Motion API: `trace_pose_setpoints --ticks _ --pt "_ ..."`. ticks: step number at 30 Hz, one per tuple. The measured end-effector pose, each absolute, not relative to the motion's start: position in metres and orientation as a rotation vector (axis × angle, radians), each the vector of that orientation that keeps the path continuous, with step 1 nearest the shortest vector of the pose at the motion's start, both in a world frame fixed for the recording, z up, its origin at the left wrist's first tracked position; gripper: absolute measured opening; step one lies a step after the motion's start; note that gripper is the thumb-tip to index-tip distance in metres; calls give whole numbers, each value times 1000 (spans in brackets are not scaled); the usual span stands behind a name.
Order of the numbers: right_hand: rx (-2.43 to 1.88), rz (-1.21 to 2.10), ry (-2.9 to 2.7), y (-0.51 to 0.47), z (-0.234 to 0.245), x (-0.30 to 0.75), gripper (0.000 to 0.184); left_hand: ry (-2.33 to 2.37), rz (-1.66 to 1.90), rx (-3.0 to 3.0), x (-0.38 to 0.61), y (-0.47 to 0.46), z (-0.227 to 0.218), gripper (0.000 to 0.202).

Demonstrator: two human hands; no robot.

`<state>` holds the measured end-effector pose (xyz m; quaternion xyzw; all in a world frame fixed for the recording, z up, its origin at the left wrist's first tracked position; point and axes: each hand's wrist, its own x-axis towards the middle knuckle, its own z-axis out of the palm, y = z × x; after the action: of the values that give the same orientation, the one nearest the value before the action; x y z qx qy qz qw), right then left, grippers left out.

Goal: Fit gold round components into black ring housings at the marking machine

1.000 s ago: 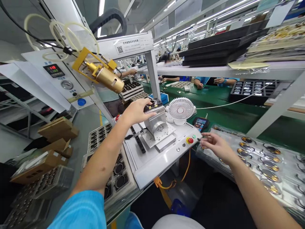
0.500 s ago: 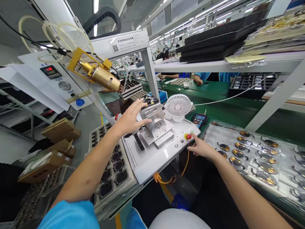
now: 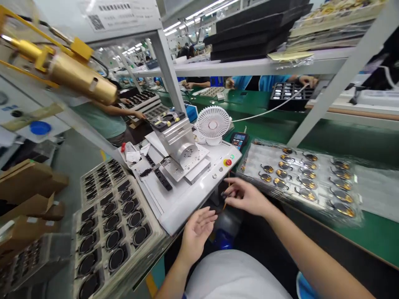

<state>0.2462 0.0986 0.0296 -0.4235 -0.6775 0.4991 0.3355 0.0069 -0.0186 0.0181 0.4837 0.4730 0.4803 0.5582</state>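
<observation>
Head view:
1. Left hand (image 3: 197,234): palm up, fingers (image 3: 207,216) spread and slightly curled, open over the bench edge.
2. Right hand (image 3: 245,197): palm down, fingers (image 3: 237,186) loosely curled; whether they pinch anything, I cannot tell.
3. White machine base (image 3: 187,211) lies just past the right fingertips, with a red emergency stop button (image 3: 227,162) farther beyond them.
4. Clear tray of gold-rimmed parts (image 3: 293,174) sits right of those fingers; an orange cable (image 3: 228,182) runs just beside them.

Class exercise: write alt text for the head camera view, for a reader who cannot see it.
A person's left hand lies open and right hand curls beside a white bench machine with a red stop button, between trays of black round parts and gold-and-black parts.
</observation>
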Motion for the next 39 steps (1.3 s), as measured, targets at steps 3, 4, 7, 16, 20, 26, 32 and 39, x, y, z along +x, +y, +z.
trace_pose_setpoints --ticks 3,4,7,16,20,26,32,39 --pt "-773 1366 -1736 47 10 228 78 881 1226 874 31 -22 -17 56" --pt "-746 1341 -1715 36 5 223 80 826 1235 833 35 -23 -22 57" --pt "-769 1236 -1655 19 -7 215 78 738 1225 755 40 -21 -22 53" --pt "-1135 859 -2125 68 32 265 55 892 1230 663 36 -17 -25 48" --pt "-2104 385 -2040 136 64 325 27 931 1244 655 28 -23 -29 47" --pt "-2245 388 -2120 180 68 350 21 933 1256 726 24 -30 -32 45" --pt "-2051 521 -1927 183 64 354 17 938 1213 753 26 -31 -29 46" --pt "-1478 1031 -1526 119 44 312 40 862 1138 845 33 -27 -12 53"
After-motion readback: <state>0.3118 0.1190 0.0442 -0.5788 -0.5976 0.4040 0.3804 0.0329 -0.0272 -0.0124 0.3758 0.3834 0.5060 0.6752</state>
